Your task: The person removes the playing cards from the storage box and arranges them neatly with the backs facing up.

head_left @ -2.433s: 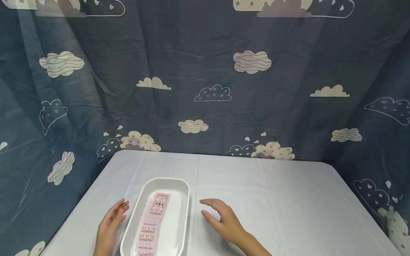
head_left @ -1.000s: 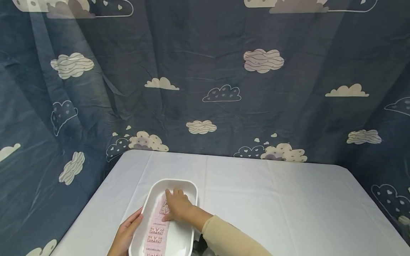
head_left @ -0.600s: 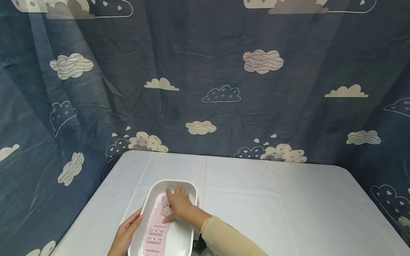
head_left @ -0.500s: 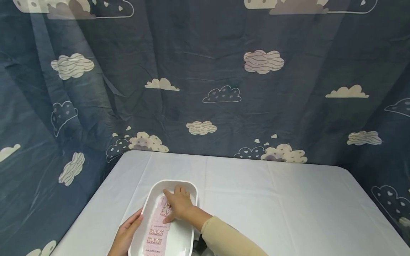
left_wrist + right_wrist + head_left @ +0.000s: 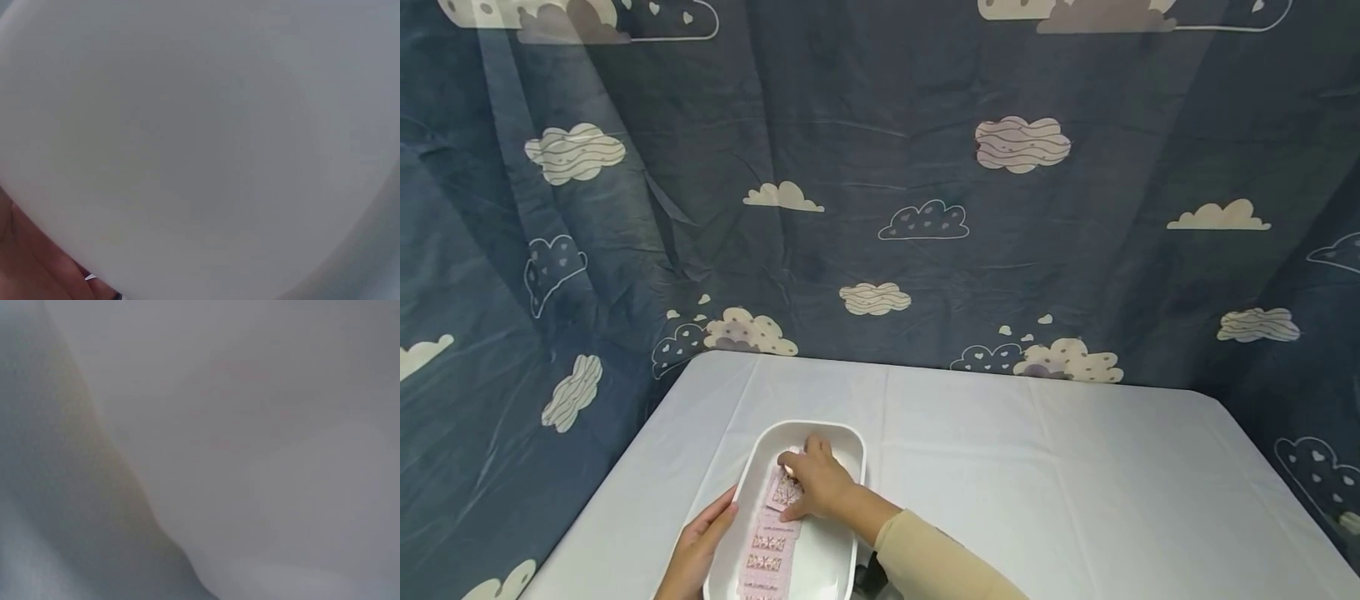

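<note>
A white rectangular tray (image 5: pixel 823 558) with raised walls stands on the white table. My left hand (image 5: pixel 700 542) holds its left side, the thumb along the wall. In the left wrist view the tray's pale side (image 5: pixel 206 137) fills most of the picture, with part of my left hand (image 5: pixel 37 256) at lower left. My right hand (image 5: pixel 822 485) reaches into the tray and grips a pink packet with a red-brown pattern (image 5: pixel 786 492) between thumb and fingers. Below it lies more pink patterned packaging (image 5: pixel 766 554) in a row. The right wrist view is blurred, showing only pale surfaces and a sleeve.
White cloth (image 5: pixel 1000 483) covers the table to the right of and behind the tray. A dark blue curtain with clouds (image 5: pixel 880 267) hangs around the back and sides. Something dark (image 5: pixel 868 579) shows beneath the right sleeve (image 5: pixel 932 558).
My right hand has reached into the tray and my left hand has come against its left side. Just now the upper pink packet shifted slightly under my right fingers, apart from the row below.
</note>
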The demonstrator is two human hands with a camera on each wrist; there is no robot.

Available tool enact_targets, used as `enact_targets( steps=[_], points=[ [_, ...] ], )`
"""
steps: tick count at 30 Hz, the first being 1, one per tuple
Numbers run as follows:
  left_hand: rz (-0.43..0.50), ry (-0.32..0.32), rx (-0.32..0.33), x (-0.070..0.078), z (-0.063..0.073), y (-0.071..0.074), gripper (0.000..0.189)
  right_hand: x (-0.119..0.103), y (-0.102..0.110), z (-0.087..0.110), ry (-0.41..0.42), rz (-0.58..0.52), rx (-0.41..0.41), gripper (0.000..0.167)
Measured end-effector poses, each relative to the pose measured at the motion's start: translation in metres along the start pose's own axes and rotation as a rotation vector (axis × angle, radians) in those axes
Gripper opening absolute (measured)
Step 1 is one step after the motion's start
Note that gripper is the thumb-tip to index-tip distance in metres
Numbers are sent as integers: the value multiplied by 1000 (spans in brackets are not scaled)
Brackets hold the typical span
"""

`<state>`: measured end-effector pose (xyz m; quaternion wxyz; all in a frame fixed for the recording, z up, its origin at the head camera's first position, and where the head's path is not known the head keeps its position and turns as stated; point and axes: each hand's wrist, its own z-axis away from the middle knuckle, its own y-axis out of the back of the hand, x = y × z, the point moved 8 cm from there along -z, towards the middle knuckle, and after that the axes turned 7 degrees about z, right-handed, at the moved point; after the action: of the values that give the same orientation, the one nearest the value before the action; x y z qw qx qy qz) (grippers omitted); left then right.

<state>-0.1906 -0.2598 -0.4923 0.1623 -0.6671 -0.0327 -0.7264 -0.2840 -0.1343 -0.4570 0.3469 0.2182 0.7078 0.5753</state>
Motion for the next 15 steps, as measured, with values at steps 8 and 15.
enact_targets(
  steps=[8,15],
  points=[
    [-33,9,2,-2,-1,3,54,-3,4,0,24,-24,27,71],
    [-88,14,20,-2,-4,4,51,-2,9,-2,47,-110,29,80]
  ],
)
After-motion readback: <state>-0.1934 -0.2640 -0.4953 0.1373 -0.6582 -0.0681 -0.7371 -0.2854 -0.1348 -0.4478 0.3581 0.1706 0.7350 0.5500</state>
